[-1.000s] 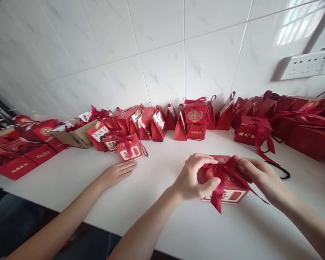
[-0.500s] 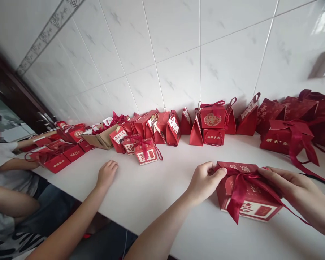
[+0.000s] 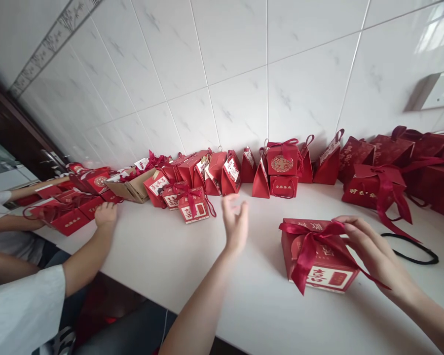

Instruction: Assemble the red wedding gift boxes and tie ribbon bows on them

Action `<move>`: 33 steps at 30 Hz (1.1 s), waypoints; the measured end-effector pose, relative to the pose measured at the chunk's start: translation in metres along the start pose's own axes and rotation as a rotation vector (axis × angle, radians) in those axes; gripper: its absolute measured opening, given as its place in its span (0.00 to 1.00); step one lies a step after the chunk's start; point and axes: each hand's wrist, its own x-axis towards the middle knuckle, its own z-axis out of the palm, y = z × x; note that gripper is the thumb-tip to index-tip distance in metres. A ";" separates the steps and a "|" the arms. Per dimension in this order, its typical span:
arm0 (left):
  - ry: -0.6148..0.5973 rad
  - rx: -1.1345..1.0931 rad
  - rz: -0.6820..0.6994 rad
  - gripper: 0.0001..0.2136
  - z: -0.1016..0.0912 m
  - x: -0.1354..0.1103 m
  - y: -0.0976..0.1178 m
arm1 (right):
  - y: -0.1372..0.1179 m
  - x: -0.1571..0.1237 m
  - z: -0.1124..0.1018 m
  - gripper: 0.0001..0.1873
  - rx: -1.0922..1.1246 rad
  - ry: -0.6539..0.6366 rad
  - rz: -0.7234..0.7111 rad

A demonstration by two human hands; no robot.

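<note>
A red gift box [image 3: 329, 254] with cream and gold print sits on the white table, a dark red satin ribbon [image 3: 306, 254] tied in a bow across its top. My right hand [image 3: 370, 254] reaches in from the right, its fingertips closed on the right loop of the bow. One ribbon tail hangs over the front of the box; another trails below my right hand. My left hand [image 3: 236, 227] is raised over the table, apart from the box, fingers spread with nothing in them and slightly blurred. Left of it stands a smaller bowed box [image 3: 193, 206].
Red boxes line the tiled wall, among them a stacked pair [image 3: 283, 170] and a ribboned box [image 3: 373, 190]. A black cord loop [image 3: 410, 249] lies at right. Farther left are a cardboard box [image 3: 128, 191], red boxes [image 3: 72, 222] and a co-worker's hand [image 3: 106, 214].
My left hand has let go of the ribbon and moved left, opening. My right hand stays at the bow. The co-worker's hand has drawn back left, and the view has shifted slightly.
</note>
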 end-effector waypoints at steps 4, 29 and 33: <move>0.510 0.153 0.085 0.25 -0.025 0.038 -0.012 | 0.008 -0.005 0.003 0.33 0.057 -0.143 -0.047; 0.445 0.211 0.352 0.45 -0.014 0.037 -0.046 | 0.030 -0.001 0.010 0.38 0.132 -0.543 -0.115; 0.161 0.162 0.699 0.45 -0.003 0.011 -0.039 | 0.036 0.010 0.010 0.44 -0.016 -0.401 -0.188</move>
